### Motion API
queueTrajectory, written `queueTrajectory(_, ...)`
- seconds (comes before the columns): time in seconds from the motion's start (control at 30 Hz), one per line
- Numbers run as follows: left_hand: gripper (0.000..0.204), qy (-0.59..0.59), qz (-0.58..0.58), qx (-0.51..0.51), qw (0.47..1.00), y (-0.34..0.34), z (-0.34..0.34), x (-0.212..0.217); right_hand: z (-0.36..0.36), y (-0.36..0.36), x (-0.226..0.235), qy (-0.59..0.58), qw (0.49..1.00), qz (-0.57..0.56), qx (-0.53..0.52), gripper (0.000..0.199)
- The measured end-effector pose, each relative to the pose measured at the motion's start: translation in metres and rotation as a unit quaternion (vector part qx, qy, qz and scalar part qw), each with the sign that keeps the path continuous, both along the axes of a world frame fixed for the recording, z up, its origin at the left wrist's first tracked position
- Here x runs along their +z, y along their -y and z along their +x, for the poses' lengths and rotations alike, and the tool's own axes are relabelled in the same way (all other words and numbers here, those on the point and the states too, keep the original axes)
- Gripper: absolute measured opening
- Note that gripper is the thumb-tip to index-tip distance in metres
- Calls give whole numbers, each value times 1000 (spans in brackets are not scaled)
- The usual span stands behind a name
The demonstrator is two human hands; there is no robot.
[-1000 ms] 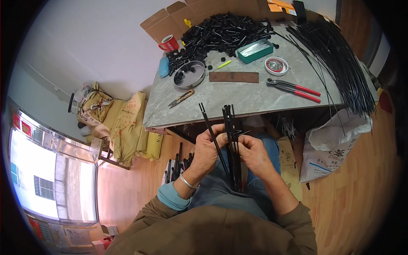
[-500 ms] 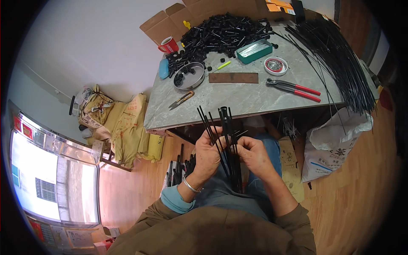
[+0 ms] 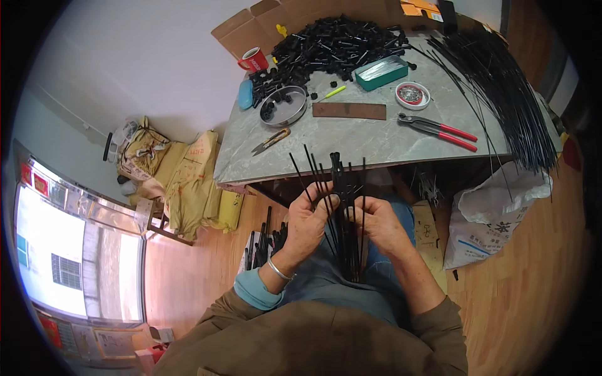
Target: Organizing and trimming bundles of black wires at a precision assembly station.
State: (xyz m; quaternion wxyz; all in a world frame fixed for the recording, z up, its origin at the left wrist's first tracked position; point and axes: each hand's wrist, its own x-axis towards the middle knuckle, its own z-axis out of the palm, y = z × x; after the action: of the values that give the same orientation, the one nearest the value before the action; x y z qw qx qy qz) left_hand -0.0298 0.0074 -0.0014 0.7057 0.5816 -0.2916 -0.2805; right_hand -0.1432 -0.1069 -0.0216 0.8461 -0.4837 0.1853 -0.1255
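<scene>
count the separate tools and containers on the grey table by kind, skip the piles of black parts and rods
red mug: 1
round metal pan: 1
green tin box: 1
round dish of small parts: 1
red-handled pliers: 1
small snips: 1
brown flat strip: 1
yellow-green pen: 1
total: 8

Plain white wall (image 3: 144, 69) behind a grey marbled surface (image 3: 376, 141). Warm orange wood floor (image 3: 533, 282) below. Bright window (image 3: 56, 250) at far left. Yellow sacks (image 3: 194, 182) slumped beside the surface's left edge, white bag (image 3: 495, 213) under its right edge.
</scene>
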Motion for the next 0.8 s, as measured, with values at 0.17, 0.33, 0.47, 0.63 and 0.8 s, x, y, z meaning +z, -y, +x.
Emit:
queueTrajectory(0.17,26,45,29,5,999,2,-6,11,1,6,-8,5,999,29,42,17)
queueTrajectory(0.33,23,-19,13,9,1000,3,-9,11,-1,6,-1,13,996,56,61,18)
queueTrajectory(0.47,17,18,17,41,999,4,-7,6,1,-5,4,2,1000,21,-1,18)
queueTrajectory(0.63,16,21,4,34,999,4,-11,10,-1,-10,6,-1,998,-53,-36,18)
queueTrajectory(0.8,18,18,-2,27,999,4,-12,7,0,-9,3,-20,998,-38,-47,15)
